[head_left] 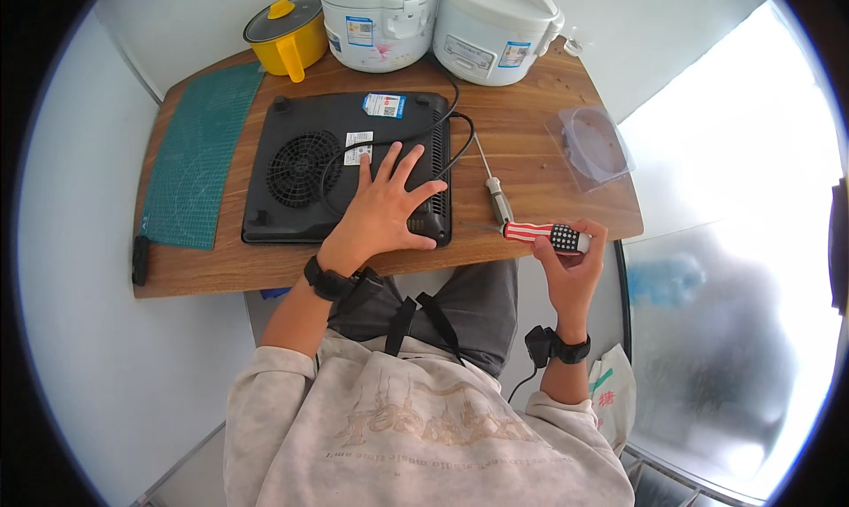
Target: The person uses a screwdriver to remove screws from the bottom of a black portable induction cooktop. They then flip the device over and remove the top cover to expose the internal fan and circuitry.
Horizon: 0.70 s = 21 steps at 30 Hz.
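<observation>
A black induction cooker (pixel 301 202) lies upside down on the table, its round fan grille and labels facing up. My left hand (pixel 376 211) rests spread flat on its underside, near the front right corner, with fingers apart. The black power cord (pixel 460 153) loops over the cooker and partly under my fingers. My right hand (pixel 573 264) grips the end of a cylindrical handle (pixel 535 233), striped red and white with a dotted black section, by the table's front edge. Just behind it a screwdriver (pixel 495 198) with a grey-and-white handle lies on the wood, shaft pointing away.
Two white rice cookers (pixel 380 43) and a yellow pot (pixel 305 47) with a lid stand along the back. A green cutting mat (pixel 199 162) covers the table's left side. A clear plastic container (pixel 594 144) sits at the right, and a black object (pixel 140 259) at the left corner.
</observation>
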### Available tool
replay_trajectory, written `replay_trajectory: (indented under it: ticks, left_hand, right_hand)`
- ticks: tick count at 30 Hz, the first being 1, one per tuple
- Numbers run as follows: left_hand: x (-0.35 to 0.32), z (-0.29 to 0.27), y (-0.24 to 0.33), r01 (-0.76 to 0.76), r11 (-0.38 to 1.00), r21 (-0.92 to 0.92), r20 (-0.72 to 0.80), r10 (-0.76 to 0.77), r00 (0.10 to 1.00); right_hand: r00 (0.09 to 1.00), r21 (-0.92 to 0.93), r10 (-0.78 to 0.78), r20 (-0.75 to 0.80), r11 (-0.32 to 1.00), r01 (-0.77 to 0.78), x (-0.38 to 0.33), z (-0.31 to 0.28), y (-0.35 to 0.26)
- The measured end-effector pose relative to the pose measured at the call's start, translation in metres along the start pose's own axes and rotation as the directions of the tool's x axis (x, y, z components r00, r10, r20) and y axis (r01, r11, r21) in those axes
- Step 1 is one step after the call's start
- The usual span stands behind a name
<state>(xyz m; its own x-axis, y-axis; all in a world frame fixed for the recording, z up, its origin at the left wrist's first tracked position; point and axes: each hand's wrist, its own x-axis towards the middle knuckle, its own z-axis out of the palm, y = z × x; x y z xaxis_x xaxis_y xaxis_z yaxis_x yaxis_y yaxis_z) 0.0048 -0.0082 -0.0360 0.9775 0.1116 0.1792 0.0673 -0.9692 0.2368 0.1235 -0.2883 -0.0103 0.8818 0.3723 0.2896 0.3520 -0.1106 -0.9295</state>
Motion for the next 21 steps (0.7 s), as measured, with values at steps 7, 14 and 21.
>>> replay_trajectory:
  ticks: [7,14,21]
  left_hand:
    - [0.000,-0.002,0.002,0.002,1.000,0.007,0.004,-0.002,1.000]
    - [0.001,-0.003,-0.001,0.002,1.000,0.005,0.025,-0.002,1.000]
    - [0.002,-0.012,0.006,0.001,0.999,0.042,0.014,-0.002,1.000]
  right_hand:
    - [0.999,0.024,0.029,0.034,0.999,-0.030,-0.006,0.000,0.001]
    - [0.999,-0.001,0.026,0.026,1.000,-0.026,-0.007,0.003,-0.002]
    - [0.998,-0.013,0.056,0.041,0.998,-0.056,-0.016,0.000,-0.004]
